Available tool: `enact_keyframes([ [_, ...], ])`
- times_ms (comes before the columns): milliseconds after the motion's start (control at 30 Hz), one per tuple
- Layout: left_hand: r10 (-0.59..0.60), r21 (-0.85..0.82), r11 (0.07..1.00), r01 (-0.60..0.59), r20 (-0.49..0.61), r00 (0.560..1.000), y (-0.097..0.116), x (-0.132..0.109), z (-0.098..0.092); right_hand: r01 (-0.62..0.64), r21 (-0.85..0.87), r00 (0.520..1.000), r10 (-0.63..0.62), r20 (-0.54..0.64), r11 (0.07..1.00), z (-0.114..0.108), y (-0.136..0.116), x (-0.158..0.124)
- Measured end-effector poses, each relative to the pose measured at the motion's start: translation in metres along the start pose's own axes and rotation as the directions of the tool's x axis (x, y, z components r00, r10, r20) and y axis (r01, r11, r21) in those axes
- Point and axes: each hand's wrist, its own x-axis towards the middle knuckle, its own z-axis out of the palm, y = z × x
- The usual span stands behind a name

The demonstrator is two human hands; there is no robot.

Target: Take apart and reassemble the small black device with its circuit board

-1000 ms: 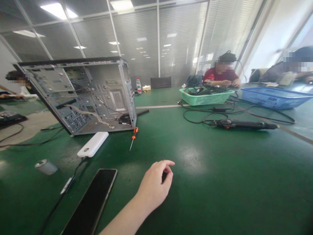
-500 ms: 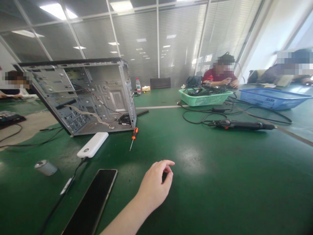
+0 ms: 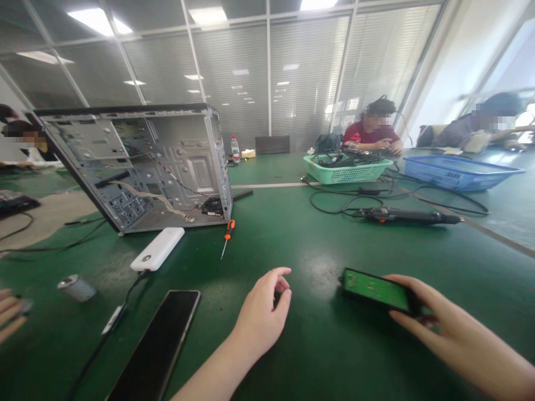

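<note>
My right hand [image 3: 430,312] grips one end of a small black case with a green circuit board [image 3: 370,287] showing on its upper face. The case is low over the green table, at the right. My left hand [image 3: 263,306] rests near the table's middle with curled fingers, its thumb and index finger apart, and nothing between them. A smartphone [image 3: 154,345] with a dark screen lies to its left. Farther off is a screwdriver [image 3: 228,234] with an orange and black handle.
An open computer case [image 3: 167,167] stands at the left, with a white power bank [image 3: 159,249] and a metal can [image 3: 76,288] before it. Another person's hand [image 3: 10,314] enters at the left edge. A corded electric screwdriver [image 3: 409,215], green basket [image 3: 351,172] and blue basket [image 3: 460,175] are at right.
My right hand has come into view from the right, holding the black case with the circuit board. Another person's hand has appeared at the left edge. My left hand has hardly moved.
</note>
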Motion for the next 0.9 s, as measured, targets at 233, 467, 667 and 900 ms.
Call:
enact_keyframes([
  [233,-0.152,-0.287,0.951,0.118,-0.097,0.984,-0.005,0.005,-0.005,0.195,0.143,0.945,-0.225,0.236,0.970,0.058,-0.100,0.025],
  [467,-0.121,-0.310,0.943,0.118,0.010,0.993,-0.001,0.005,-0.004,0.160,0.332,0.969,-0.212,0.129,0.930,0.073,-0.084,0.021],
  [667,-0.124,-0.262,0.956,0.135,0.058,0.991,0.001,0.002,-0.006,0.166,0.375,0.975,-0.209,0.075,0.912,0.076,-0.077,0.023],
  [900,-0.011,-0.331,0.944,0.010,-0.001,1.000,0.003,0.001,-0.003,0.315,0.210,0.948,-0.315,-0.037,0.925,0.075,-0.074,0.024],
])
